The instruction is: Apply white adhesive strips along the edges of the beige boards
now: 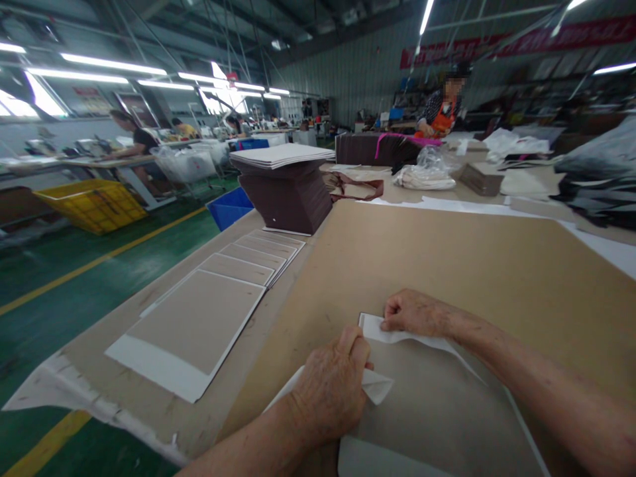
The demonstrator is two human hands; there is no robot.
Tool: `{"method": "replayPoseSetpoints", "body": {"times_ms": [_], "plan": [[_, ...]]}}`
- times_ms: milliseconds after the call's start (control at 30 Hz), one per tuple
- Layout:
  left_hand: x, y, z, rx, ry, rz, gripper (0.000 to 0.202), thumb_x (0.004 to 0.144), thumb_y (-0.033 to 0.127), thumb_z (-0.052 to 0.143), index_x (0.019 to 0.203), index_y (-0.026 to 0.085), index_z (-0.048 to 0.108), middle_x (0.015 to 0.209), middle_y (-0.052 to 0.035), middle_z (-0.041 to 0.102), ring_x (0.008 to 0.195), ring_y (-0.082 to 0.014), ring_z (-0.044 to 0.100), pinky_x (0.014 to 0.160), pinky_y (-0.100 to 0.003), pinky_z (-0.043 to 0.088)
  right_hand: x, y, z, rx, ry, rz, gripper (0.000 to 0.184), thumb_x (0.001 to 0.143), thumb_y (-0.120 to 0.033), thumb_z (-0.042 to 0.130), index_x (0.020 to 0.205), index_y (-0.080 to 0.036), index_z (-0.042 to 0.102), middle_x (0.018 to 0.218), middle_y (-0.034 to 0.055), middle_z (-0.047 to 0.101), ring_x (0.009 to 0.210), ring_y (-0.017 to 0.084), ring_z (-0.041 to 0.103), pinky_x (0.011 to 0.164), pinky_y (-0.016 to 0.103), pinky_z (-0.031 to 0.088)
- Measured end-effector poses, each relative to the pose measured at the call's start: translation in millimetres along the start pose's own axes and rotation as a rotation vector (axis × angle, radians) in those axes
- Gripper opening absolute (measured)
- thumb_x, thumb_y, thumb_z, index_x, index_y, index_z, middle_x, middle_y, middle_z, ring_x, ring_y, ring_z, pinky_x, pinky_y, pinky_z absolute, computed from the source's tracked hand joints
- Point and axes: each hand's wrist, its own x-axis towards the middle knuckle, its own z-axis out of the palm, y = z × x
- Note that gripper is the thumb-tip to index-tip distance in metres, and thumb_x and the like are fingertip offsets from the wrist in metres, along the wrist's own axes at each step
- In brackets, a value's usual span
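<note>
Pinching thin white sheeting [378, 387] in the left hand [332, 382], clamping more in the right hand [412, 312], holding both over a grey, white-edged rectangular panel [437, 411], right on the near part of the broad tan board [447, 245]!

My left hand [332, 381] and right hand [410, 311] are bare, forearms [536, 377] too; creases seem to line my left wrist [298, 407].

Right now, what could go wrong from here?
The white strip pinched by the right hand looks wavy and could crease or tear. The white piece in the left hand, its end loose, might fold over. The tall, uneven stack near the edge of the table could topple if bumped.
</note>
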Motion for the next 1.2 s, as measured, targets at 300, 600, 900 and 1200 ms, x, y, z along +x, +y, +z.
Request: {"method": "replayPoseSetpoints", "body": {"times_ms": [300, 600, 900, 1200], "plan": [[1.2, 0.7, -0.2, -0.024, -0.032, -0.008, 0.021, 0.083, 0.016, 0.041, 0.100, 0.020, 0.051, 0.118, -0.0076, 0.053, 0.090, -0.0215, 0.062, 0.078, -0.039, 0.055, 1.2, 0.1, -0.4, -0.012, 0.003, -0.020, 0.012, 0.068, -0.029, 0.067, 0.064, -0.018, 0.064, 0.059, -0.0008, 0.058, 0.055, 0.013, 0.049, 0.049, 0.024, 0.034], [5.6, -3.5, -0.4, 0.012, -0.099, 0.079, 0.076, 0.076, 0.019, 0.044, 0.147, 0.012, 0.020, 0.158, -0.0119, 0.018, 0.136, -0.0262, 0.038, 0.105, -0.044, 0.043, 2.6, 1.0, 0.1, -0.011, -0.006, -0.013, 0.010, 0.069, -0.027, 0.067, 0.063, -0.019, 0.064, 0.058, -0.0014, 0.058, 0.053, 0.013, 0.050, 0.049, 0.025, 0.033], [9.5, -3.0, -5.3, 0.034, -0.113, 0.079, 0.070, 0.075, 0.018, 0.044, 0.143, 0.012, 0.030, 0.155, -0.0128, 0.029, 0.131, -0.0267, 0.045, 0.102, -0.044, 0.046, -12.3, 13.3, -17.8, 0.171, -0.066, -0.054, 0.015, 0.065, -0.025, 0.069, 0.076, -0.020, 0.061, 0.064, -0.0022, 0.059, 0.056, 0.012, 0.049, 0.049, 0.023, 0.033], [14.0, -4.9, -2.5, 0.086, -0.125, 0.050, 0.077, 0.070, 0.012, 0.043, 0.146, 0.014, 0.030, 0.157, -0.0083, 0.022, 0.133, -0.0261, 0.042, 0.105, -0.045, 0.043, -69.0, 78.6, -42.3, 0.444, -0.018, 0.046, 0.036, 0.061, -0.038, 0.071, 0.087, -0.017, 0.057, 0.070, -0.0033, 0.056, 0.059, 0.011, 0.049, 0.051, 0.021, 0.035]]}}
